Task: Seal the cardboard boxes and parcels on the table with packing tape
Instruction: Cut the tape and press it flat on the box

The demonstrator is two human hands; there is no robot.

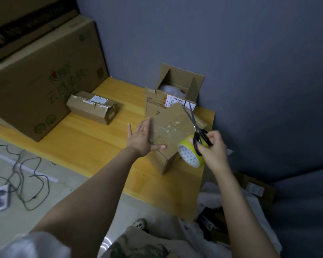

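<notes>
A small brown cardboard box [172, 125] stands near the right end of the yellow wooden table [93, 146], with clear tape across its closed top. My left hand [142, 137] lies flat on the box's left side, fingers straight. My right hand [212, 148] grips black-handled scissors [196, 127], blades pointing up and away over the box's right edge. A yellow-green roll of packing tape [191, 155] hangs at the box's near right corner, against my right hand.
An open box [177, 90] with a shipping label stands against the grey wall behind. A taped small parcel [92, 107] lies to the left, beside a large printed carton [39, 79]. Cables [22, 175] lie on the floor. Bags and a parcel [255, 189] are piled at right.
</notes>
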